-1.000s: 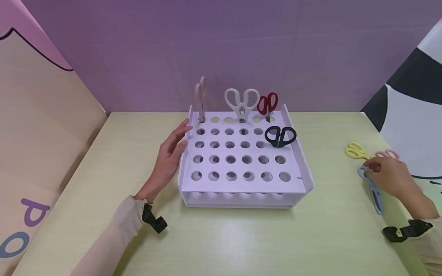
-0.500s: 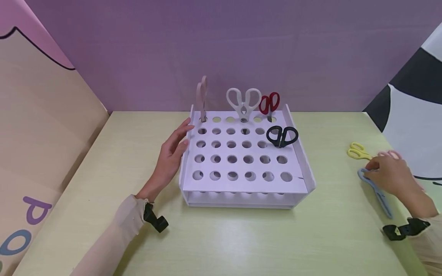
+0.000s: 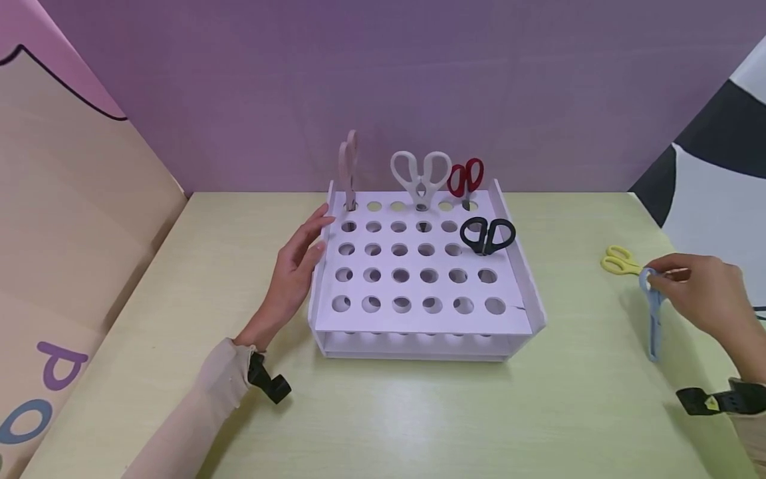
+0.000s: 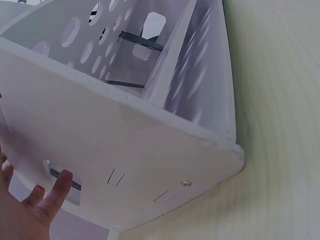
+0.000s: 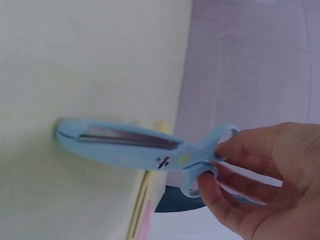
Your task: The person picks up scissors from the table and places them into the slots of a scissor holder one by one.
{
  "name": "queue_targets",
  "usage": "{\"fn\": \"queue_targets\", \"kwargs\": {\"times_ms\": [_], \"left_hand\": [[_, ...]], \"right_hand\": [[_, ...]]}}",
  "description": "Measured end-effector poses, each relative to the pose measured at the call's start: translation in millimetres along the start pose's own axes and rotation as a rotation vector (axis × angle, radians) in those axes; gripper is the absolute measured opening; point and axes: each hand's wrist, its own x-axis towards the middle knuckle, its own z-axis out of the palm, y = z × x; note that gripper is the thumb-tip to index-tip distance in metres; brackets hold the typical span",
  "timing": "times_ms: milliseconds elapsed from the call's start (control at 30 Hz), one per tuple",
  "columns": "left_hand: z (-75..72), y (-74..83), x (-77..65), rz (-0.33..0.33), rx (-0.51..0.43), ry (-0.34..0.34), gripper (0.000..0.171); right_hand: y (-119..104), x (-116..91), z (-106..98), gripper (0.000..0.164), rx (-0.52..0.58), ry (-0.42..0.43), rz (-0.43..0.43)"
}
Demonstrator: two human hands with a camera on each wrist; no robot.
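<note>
Blue scissors (image 3: 655, 319) with a sheathed blade hang tip-down from my right hand (image 3: 709, 293), which pinches them by the handle loops. In the right wrist view the sheath (image 5: 115, 156) has its tip close over the table. My left hand (image 3: 293, 266) rests against the left side of a white rack (image 3: 419, 324) with rows of round holes, fingers fairly straight. In the left wrist view, its fingertips overlap the cut-out in the side panel (image 4: 135, 160). Yellow scissors (image 3: 619, 261) lie just beyond the blue pair, partly covered by my right hand.
Pale pink (image 3: 347, 169), white (image 3: 421, 179) and red scissors (image 3: 465, 178) stand in the rack's back row. Black scissors (image 3: 487, 237) stand further forward on the right. A purple backdrop (image 3: 383, 86) rises behind the pale table (image 3: 395, 412).
My right hand has lifted the blue scissors' handles and moved slightly right, turning the pair from lying slanted to hanging tip-down. The pink scissors are now hidden behind that hand. My left hand stays put.
</note>
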Motion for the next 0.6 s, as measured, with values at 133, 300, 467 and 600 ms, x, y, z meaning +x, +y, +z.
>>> {"fn": "queue_targets", "kwargs": {"times_ms": [133, 300, 467, 600], "left_hand": [[-0.6, 0.9, 0.4, -0.004, -0.019, -0.008, 0.038], [0.3, -0.4, 0.6, -0.011, -0.025, -0.014, 0.038], [0.1, 0.5, 0.3, -0.007, -0.016, -0.012, 0.038], [-0.6, 0.9, 0.5, -0.009, -0.011, -0.011, 0.038]], "right_hand": [[-9.9, -3.2, -9.2, 0.018, 0.019, 0.030, 0.061], [-26.0, -10.5, -19.5, 0.020, 0.063, 0.077, 0.106], [-43.9, -15.6, -29.4, 0.022, 0.137, 0.167, 0.103], [-55.5, -19.8, -34.1, 0.021, 0.231, 0.303, 0.039]]}}
